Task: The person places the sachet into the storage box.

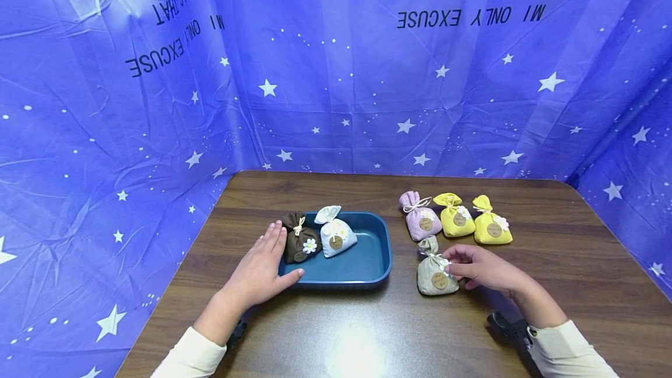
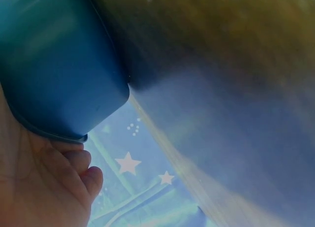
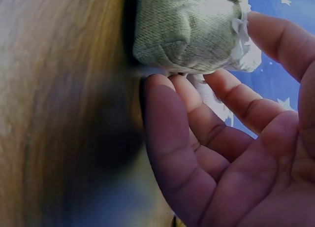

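Two sachets [image 1: 329, 235] lie in the tray [image 1: 364, 256], which the left hand [image 1: 257, 276], fingers [image 1: 273, 241] straight, apparently steadies, while right of it the right hand [image 1: 488, 267] pinches a grey sachet [image 1: 426, 280].

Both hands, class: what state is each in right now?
Left hand: open, touching the blue rectangular tray.
Right hand: bent fingers touch the grey-green cloth pouch; whether they grip it cannot be told.

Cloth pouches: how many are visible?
6: brown pouch and white pouch in the blue rectangular tray; lilac pouch and two yellow pouches on the brown wooden table; grey pouch at the right hand.
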A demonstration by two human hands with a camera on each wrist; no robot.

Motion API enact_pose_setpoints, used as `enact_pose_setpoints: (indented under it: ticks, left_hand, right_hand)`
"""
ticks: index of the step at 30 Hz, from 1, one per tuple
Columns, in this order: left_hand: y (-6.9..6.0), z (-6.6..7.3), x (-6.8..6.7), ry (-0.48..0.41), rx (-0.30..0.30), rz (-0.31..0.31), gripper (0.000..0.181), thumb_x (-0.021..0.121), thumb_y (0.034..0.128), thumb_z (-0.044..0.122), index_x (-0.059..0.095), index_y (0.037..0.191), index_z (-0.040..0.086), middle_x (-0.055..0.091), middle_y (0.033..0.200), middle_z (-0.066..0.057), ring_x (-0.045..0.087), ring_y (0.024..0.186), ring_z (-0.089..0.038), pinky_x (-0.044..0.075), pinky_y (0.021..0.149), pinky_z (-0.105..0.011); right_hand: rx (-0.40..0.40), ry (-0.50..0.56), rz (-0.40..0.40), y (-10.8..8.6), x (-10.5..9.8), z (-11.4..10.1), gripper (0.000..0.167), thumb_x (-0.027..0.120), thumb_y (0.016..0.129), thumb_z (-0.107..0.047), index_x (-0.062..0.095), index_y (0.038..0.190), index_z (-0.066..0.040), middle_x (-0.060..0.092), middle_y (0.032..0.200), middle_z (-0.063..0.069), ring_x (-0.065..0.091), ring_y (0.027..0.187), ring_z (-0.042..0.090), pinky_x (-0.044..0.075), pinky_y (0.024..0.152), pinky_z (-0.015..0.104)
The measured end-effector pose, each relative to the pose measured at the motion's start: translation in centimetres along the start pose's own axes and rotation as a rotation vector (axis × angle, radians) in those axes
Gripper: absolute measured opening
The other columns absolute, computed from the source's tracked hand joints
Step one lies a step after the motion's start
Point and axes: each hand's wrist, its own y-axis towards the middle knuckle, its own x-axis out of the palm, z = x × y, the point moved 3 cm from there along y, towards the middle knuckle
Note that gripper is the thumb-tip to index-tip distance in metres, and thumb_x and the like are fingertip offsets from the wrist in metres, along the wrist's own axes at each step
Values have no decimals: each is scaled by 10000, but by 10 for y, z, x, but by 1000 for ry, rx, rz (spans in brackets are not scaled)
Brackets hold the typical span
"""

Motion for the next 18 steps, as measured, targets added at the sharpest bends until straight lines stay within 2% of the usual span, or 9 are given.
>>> enact_pose_setpoints:
  ticks: [18]
  left_hand:
    - [0, 0, 1, -5, -8, -13, 994, 585, 906, 612, 253, 1520, -95, 179, 1603, -256, 150, 1491, -353, 212, 1183, -492]
  right_hand:
    - [17, -20, 46, 2, 4, 4, 333, 664, 946, -195, 586, 1171, 37, 624, 901, 88, 588, 768, 233, 547, 609, 411]
